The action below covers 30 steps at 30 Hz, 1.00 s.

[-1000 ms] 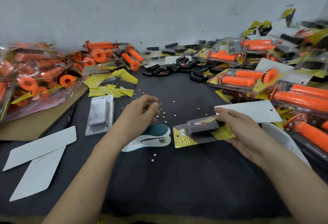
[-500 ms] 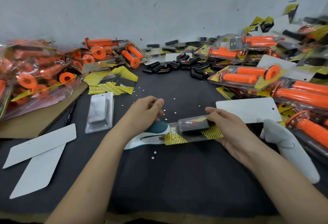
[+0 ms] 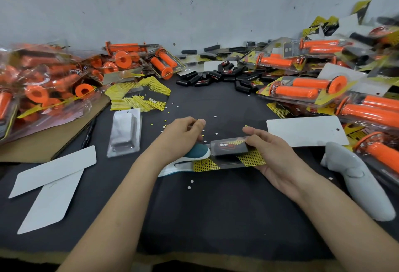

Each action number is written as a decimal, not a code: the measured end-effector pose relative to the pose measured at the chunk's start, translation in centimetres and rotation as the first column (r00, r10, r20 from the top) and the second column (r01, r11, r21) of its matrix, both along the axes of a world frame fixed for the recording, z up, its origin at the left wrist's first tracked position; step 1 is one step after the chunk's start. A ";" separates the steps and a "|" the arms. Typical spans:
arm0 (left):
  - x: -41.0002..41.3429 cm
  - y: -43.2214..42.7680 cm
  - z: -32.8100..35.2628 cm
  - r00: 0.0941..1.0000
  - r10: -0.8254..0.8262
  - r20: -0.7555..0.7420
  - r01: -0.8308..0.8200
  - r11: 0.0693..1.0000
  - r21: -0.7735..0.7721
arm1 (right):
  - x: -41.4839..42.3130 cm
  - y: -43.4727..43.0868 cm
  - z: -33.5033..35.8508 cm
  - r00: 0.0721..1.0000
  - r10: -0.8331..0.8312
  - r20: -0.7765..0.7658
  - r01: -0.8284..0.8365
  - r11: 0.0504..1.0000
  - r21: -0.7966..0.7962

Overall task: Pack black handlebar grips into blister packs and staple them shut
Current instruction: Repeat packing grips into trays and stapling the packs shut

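Note:
My right hand (image 3: 272, 155) grips a blister pack (image 3: 228, 155) with a yellow dotted card and a black handlebar grip inside, holding it by its right end. The pack's left end lies in the mouth of a white and teal stapler (image 3: 190, 159) on the black table (image 3: 216, 217). My left hand (image 3: 179, 135) rests on top of the stapler, fingers loosely curled. Loose black grips (image 3: 218, 75) lie in a heap at the back centre. An empty clear blister (image 3: 125, 133) lies to the left.
Packs of orange grips are piled at the left (image 3: 43, 90) and right (image 3: 313, 90). Yellow cards (image 3: 140, 97) are stacked behind the empty blister. White backing cards lie at front left (image 3: 54, 170) and right (image 3: 306, 129). A grey handle-shaped tool (image 3: 356, 181) lies at right.
My right hand moved the blister pack to the left, bringing its end into the stapler's mouth. My left hand stayed on top of the stapler.

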<state>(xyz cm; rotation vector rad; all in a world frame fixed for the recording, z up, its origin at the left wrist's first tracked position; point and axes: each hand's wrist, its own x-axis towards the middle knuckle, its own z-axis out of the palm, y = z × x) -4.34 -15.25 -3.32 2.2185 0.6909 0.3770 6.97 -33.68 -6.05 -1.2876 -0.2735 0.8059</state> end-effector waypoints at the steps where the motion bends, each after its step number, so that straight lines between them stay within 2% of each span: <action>1: 0.1 0.0 -0.1 1.000 0.009 -0.012 -0.009 1.000 0.002 | -0.1 0.1 0.0 1.000 0.001 0.003 -0.001 1.000 -0.001; 6: 0.4 0.0 -0.3 0.996 0.042 -0.078 -0.041 0.999 0.017 | -0.3 0.2 0.1 1.000 0.006 0.029 -0.006 1.000 -0.017; 17: 0.9 0.0 -1.2 0.975 0.130 -0.181 -0.088 0.971 0.222 | -0.5 0.1 -0.1 0.999 0.016 0.039 -0.015 0.999 -0.034; 24: 1.2 -0.7 -1.9 0.955 0.193 -0.224 -0.093 0.915 0.392 | -0.7 0.2 -0.3 0.997 0.016 0.080 -0.012 0.999 -0.052; 30: 1.3 -1.0 -2.1 0.940 0.194 -0.280 -0.069 0.914 0.400 | -0.9 0.1 -0.4 0.991 0.022 0.129 -0.008 0.994 -0.108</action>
